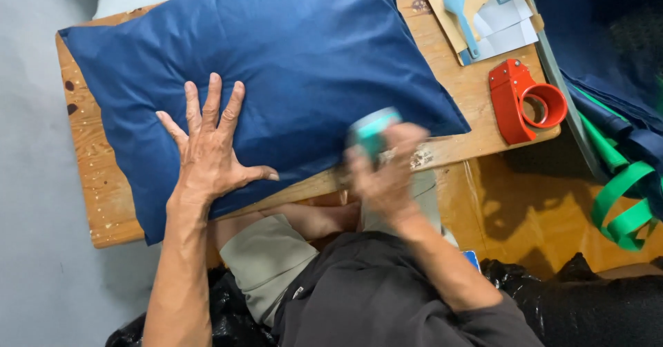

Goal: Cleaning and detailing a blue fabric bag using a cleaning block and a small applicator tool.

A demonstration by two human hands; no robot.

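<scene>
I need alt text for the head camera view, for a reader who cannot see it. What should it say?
Seen from above, a person's left hand lies spread flat on a dark blue pillow on a wooden table, while the right hand, blurred, holds a small teal object at the pillow's near edge. A red tape dispenser and a light blue scoop lie on the table's right end.

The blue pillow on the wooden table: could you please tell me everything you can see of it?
The blue pillow is a plump rectangle in a smooth, dark blue fabric cover with soft creases. It lies flat and skewed across the wooden table, its near left corner overhanging the edge. The left hand presses flat on it with fingers spread. The right hand, blurred, holds a small teal object at its near edge. Its far edge runs out of view.
</scene>
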